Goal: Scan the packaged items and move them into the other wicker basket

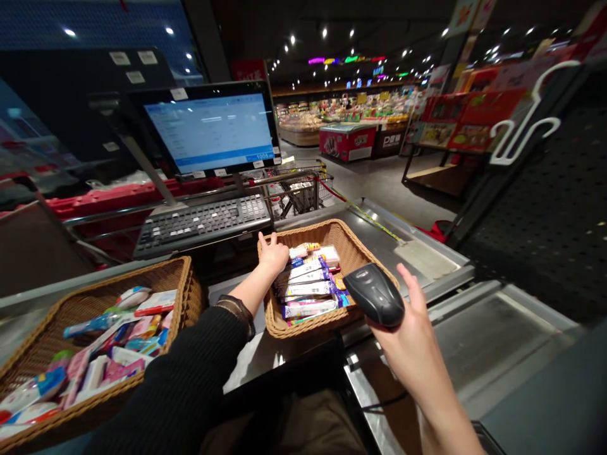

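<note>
My right hand (408,328) holds a black handheld barcode scanner (374,294) above the right edge of a wicker basket (353,249). That basket is filled with a row of boxed toothpaste packs (308,287). My left hand (274,254), in a black sleeve, reaches into the basket's far left corner, its fingers curled down onto the top of the packs. Whether it grips one is hidden.
A second wicker basket (183,281) at the left holds several toothbrush and toothpaste packs. Behind stand a keyboard (203,221) and a lit till screen (211,129). A steel counter (478,335) runs to the right. A shopping trolley (298,189) and shop shelves lie beyond.
</note>
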{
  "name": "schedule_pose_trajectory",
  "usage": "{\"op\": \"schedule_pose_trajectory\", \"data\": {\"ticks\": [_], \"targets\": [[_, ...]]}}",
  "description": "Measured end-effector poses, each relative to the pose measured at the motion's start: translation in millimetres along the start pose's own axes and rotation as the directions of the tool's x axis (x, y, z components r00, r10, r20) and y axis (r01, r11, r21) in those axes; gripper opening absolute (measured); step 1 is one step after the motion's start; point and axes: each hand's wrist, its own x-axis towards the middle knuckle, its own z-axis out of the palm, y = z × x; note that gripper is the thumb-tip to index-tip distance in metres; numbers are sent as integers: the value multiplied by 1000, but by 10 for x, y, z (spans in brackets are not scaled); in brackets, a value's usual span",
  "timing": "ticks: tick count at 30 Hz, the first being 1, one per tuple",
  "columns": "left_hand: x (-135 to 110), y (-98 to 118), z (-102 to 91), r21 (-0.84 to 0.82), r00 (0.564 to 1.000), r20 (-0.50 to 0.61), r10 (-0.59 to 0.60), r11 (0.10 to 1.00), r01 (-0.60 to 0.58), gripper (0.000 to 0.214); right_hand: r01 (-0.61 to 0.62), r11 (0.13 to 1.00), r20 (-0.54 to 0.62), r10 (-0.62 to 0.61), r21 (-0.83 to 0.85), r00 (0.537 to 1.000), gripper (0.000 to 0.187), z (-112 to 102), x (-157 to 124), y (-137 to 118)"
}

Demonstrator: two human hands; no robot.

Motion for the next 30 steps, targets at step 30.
{"op": "schedule_pose_trajectory", "data": {"ticks": [30], "targets": [[-2287, -1199, -55, -275, 961, -218, -172, 955, 109, 25, 305, 948, 223, -317, 86, 922, 40, 807, -56, -946]]}}
